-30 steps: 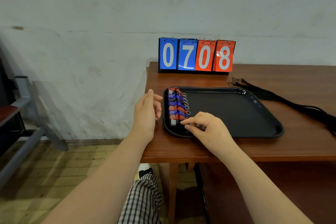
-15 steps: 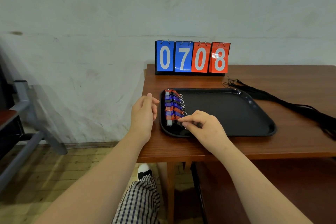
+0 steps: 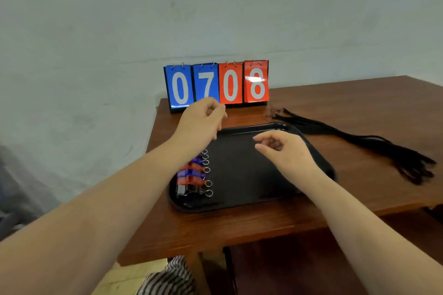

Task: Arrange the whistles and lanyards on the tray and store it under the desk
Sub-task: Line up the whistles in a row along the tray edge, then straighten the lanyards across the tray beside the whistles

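A black tray (image 3: 242,203) lies on the brown desk (image 3: 347,103). Several red, blue and dark whistles (image 3: 191,175) with metal rings sit in a column along the tray's left side; my left forearm hides the upper ones. A bundle of black lanyards (image 3: 374,143) lies on the desk to the right of the tray. My left hand (image 3: 201,120) hovers above the tray's far left corner, fingers loosely curled, holding nothing. My right hand (image 3: 285,151) hovers over the tray's middle, fingers relaxed and bent, holding nothing.
A flip scoreboard (image 3: 217,84) reading 0708 stands at the desk's back edge against the wall. The desk's left edge runs close beside the tray. Below the desktop shows a dark space (image 3: 287,268) with a leg, and my striped trouser leg (image 3: 167,280).
Both hands lifted off and moved away from me; the right hand let go of the nearest whistles and went right, the left rose from beside the tray. The camera moved closer and tilted.
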`<state>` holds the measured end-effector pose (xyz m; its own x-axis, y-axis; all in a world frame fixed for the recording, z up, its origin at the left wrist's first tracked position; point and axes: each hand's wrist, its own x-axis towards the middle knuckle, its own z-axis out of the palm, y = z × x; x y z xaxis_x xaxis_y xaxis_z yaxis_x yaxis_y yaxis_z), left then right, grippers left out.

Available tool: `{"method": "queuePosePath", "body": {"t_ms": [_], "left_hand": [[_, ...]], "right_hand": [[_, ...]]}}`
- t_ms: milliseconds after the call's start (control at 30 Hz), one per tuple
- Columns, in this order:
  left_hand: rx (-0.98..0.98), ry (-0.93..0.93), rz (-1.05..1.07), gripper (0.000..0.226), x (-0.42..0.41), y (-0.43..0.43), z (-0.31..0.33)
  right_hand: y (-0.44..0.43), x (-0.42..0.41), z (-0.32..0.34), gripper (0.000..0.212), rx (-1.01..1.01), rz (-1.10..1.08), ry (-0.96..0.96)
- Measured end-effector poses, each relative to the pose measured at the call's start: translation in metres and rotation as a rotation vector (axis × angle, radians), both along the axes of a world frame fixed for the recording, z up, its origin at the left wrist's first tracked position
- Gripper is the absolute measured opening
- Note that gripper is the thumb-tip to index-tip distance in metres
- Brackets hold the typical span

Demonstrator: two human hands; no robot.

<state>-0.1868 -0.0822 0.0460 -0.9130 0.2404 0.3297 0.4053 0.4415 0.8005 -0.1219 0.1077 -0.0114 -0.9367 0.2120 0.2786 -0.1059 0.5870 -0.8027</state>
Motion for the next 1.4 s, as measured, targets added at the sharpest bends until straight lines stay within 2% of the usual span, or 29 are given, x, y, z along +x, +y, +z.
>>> {"method": "queuePosePath", "body": {"t_ms": [100,167,333,400,500,633,767,933,1033,1233,1400], "left_hand": [[-0.227,0.049,-0.114,0.010,-0.026,0.042,0.004],[-0.339,0.057,-0.180,0.015,-0.045,0.070,0.000],[-0.507,0.085,-0.385,0.046,-0.085,0.148,-0.009],[-0.618,0.102,-0.468,0.061,-0.098,0.184,-0.013],[-0.806,0.112,-0.561,0.079,-0.113,0.236,-0.025],[-1.030,0.063,-0.678,0.085,-0.129,0.281,-0.031],[-1.046,0.068,-0.721,0.074,-0.143,0.292,-0.032],[-0.916,0.170,-0.639,0.035,-0.164,0.279,-0.041],[-0.861,0.216,-0.590,0.022,-0.171,0.267,-0.044],[-0.908,0.224,-0.474,0.014,-0.191,0.233,-0.042],[-0.914,0.164,-0.382,0.011,-0.202,0.179,-0.042]], "right_hand": [[0.056,-0.021,-0.004,0.032,-0.033,-0.202,-0.008],[0.095,-0.036,-0.005,0.048,0.009,-0.306,-0.061],[0.160,-0.066,-0.016,0.080,0.585,-0.370,-0.284],[0.170,-0.075,-0.028,0.083,0.656,-0.397,-0.270],[0.179,-0.080,-0.041,0.081,0.592,-0.423,-0.221],[0.185,-0.081,-0.042,0.058,0.530,-0.428,-0.163],[0.190,-0.081,-0.040,0.035,0.518,-0.452,-0.134],[0.192,-0.079,-0.041,0.016,0.515,-0.447,-0.067],[0.193,-0.078,-0.041,0.008,0.499,-0.430,-0.048],[0.197,-0.079,-0.042,0.003,0.498,-0.424,-0.064],[0.196,-0.082,-0.043,0.012,0.549,-0.418,-0.086]]}}
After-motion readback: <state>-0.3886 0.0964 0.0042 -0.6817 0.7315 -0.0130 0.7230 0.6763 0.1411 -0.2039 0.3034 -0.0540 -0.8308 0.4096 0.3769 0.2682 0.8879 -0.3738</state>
